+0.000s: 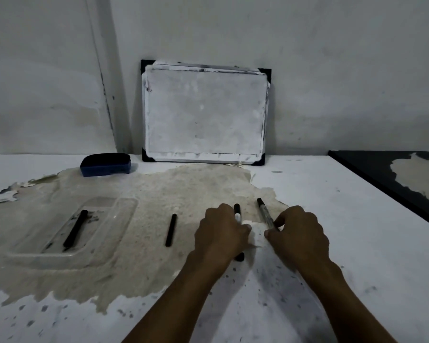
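Makeshift workroom: peeling white table (332,219), small whiteboard (204,112) against bare stained wall (344,70).

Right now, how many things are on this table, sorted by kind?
Markers: 4 (tray marker, loose marker, white-banded marker held by the left hand, grey marker pinched by the right hand)
Eraser: 1
Whiteboard: 1
Clear tray: 1
Total: 7
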Motion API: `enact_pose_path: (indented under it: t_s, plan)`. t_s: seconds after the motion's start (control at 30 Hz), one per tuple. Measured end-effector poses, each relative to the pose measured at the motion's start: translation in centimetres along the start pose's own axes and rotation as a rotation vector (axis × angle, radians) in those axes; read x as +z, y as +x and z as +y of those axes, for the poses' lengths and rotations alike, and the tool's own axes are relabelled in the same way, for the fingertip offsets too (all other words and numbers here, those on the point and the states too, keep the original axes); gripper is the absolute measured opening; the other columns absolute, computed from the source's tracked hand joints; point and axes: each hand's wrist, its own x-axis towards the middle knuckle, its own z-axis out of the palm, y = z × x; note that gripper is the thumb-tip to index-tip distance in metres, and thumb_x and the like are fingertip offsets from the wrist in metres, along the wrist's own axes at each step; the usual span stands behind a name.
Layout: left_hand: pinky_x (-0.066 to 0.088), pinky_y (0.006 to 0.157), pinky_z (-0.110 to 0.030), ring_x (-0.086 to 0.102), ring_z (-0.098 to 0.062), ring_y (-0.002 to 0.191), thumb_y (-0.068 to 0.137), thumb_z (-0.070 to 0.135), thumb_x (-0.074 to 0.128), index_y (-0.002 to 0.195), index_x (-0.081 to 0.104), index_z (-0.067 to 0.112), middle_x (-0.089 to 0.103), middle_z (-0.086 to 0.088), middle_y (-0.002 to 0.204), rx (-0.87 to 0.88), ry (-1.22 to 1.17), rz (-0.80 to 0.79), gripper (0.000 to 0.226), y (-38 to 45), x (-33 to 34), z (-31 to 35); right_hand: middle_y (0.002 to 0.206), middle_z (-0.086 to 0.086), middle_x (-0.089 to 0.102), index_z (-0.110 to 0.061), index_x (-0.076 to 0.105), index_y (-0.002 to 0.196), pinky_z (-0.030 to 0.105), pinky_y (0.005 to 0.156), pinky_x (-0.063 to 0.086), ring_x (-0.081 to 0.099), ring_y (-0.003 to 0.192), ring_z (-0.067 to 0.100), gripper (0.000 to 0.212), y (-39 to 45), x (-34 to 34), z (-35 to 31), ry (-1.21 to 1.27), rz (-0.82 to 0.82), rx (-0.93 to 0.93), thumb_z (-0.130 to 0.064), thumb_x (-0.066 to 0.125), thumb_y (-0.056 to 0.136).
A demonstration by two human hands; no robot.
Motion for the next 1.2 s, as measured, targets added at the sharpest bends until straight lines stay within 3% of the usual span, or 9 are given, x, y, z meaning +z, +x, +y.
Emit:
enact_pose_path:
  t_s: [0.2,0.33,0.47,0.53,0.67,0.83,0.97,1.1,1.2]
  plan:
    - [0.028,0.045,-0.027,0.047,-0.016,0.061,0.091,0.029,0.063,0.065,0.034,0.019,0.045,0.001,0.074,-0.023,0.039,0.057,0.041,0.4,0.7,-0.1,0.096,0.004,0.063,-0.019,0.060,0.094,0.030,0.063,0.042,0.059,0.079,0.023,0.028,-0.6,0.4,0.6,0.006,0.012,-0.016,-0.040,0.069,0.078]
    - [0.041,0.043,-0.022,0.059,-0.021,0.045,0.088,0.021,0.072,0.069,0.071,-0.007,0.072,-0.023,0.066,-0.151,-0.415,0.001,0.033,0.7,-0.8,-0.9,0.098,0.001,0.063,-0.021,0.060,0.103,0.031,0.067,0.044,0.061,0.088,0.023,0.036,-1.0,0.0,1.0,0.031,0.028,-0.068,-0.047,0.068,0.079]
    - [0.029,0.034,-0.014,0.042,-0.011,0.030,0.091,0.017,0.071,0.073,0.078,-0.003,0.079,-0.020,0.074,-0.217,-0.896,-0.067,0.027,0.3,-2.5,-2.2,0.085,-0.002,0.072,-0.021,0.072,0.094,0.019,0.059,0.044,0.061,0.068,0.004,0.025,-1.1,-0.7,0.2,0.404,0.067,-0.247,-0.043,0.066,0.084]
    - [0.029,0.035,-0.014,0.041,-0.010,0.033,0.092,0.017,0.069,0.072,0.078,0.003,0.080,-0.017,0.078,-0.174,-0.988,-0.065,0.027,0.3,-3.0,-2.8,0.074,-0.002,0.074,-0.013,0.074,0.074,0.019,0.053,0.042,0.060,0.055,0.003,0.038,-1.1,-1.0,-0.6,0.670,-0.132,-0.234,-0.045,0.058,0.088]
    - [0.029,0.036,-0.016,0.040,-0.010,0.036,0.096,0.017,0.064,0.088,0.075,-0.003,0.079,-0.021,0.093,-0.087,-1.107,-0.091,0.024,0.4,-3.2,-3.5,0.069,0.007,0.070,-0.013,0.077,0.084,0.022,0.040,0.031,0.054,0.052,0.013,0.053,-1.8,-1.4,-1.7,0.933,-0.668,-0.077,-0.057,0.047,0.087]
    - [0.030,0.035,-0.017,0.045,-0.008,0.040,0.095,0.019,0.062,0.088,0.075,0.009,0.081,-0.009,0.095,0.001,-1.120,-0.156,0.018,0.3,-3.2,-3.3,0.066,0.011,0.062,-0.004,0.070,0.082,0.020,0.037,0.032,0.048,0.048,0.013,0.041,-2.0,-1.2,-2.0,1.090,-0.950,-0.050,-0.040,0.052,0.092]
    - [0.028,0.035,-0.016,0.047,-0.005,0.044,0.092,0.021,0.060,0.114,0.069,0.010,0.080,-0.010,0.108,0.064,-1.232,-0.280,0.027,0.2,-3.5,-3.3,0.057,0.006,0.053,-0.005,0.060,0.075,0.018,0.033,0.032,0.043,0.042,0.010,0.032,-2.0,-1.5,-1.9,1.323,-1.116,0.033,-0.032,0.052,0.090]
    - [0.028,0.034,-0.015,0.041,-0.004,0.041,0.092,0.015,0.060,0.099,0.072,0.008,0.081,-0.010,0.090,0.065,-1.249,-0.216,0.015,0.3,-3.2,-3.4,0.056,0.006,0.052,-0.004,0.060,0.073,0.018,0.034,0.033,0.043,0.041,0.010,0.033,-2.4,-1.3,-2.0,1.241,-1.012,-0.055,-0.028,0.052,0.093]
    - [0.030,0.034,-0.015,0.037,-0.005,0.038,0.091,0.015,0.066,0.077,0.078,0.012,0.081,-0.011,0.082,0.015,-1.209,-0.100,0.018,0.3,-2.8,-3.7,0.052,0.003,0.056,-0.005,0.065,0.070,0.021,0.036,0.036,0.046,0.039,0.011,0.032,-3.1,-0.7,-2.5,0.972,-0.694,-0.260,-0.024,0.055,0.094]
